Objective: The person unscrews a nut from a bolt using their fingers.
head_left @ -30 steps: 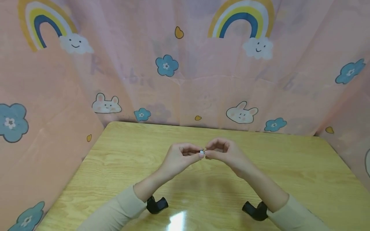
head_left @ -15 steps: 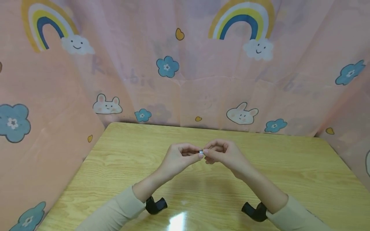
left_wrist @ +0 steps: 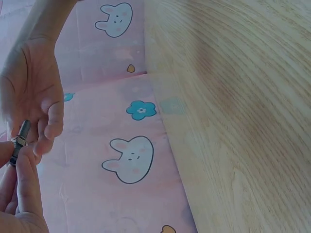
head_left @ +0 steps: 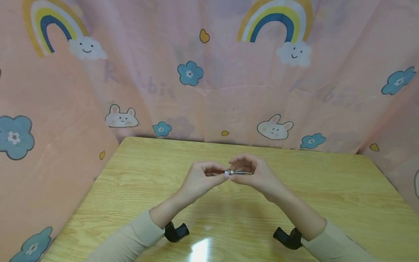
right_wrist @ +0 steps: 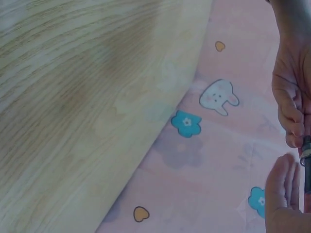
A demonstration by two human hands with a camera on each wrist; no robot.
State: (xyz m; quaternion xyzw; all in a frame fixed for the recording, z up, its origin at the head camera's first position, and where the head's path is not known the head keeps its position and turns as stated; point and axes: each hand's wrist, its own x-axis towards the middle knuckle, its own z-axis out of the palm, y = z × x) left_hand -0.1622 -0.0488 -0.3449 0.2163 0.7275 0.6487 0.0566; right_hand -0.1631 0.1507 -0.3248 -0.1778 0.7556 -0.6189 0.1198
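Observation:
My left hand point(head_left: 204, 178) pinches one end of a small metal bolt point(head_left: 240, 173) between thumb and fingers. A nut point(head_left: 231, 172) sits on the bolt beside those fingertips, and the dark shank points right. In the left wrist view the bolt point(left_wrist: 24, 128) stands out from the pinching fingertips, in front of the other palm. My right hand point(head_left: 258, 173) stands loosely around the shank, its thumb tip close to the nut and its fingers apart from it. The right wrist view shows those fingers point(right_wrist: 282, 179) extended next to the bolt point(right_wrist: 307, 167), which the frame edge cuts off.
Both hands are above a light wooden table point(head_left: 137, 189). A pink printed curtain point(head_left: 226, 102) hangs behind and at the sides. Black wrist devices point(head_left: 176, 232) sit under both sleeves, and light glares off the table near the front.
The right thumb and fingers have come off the nut and spread, showing the bolt's shank, which was hidden before. The left hand keeps its pinch in nearly the same place.

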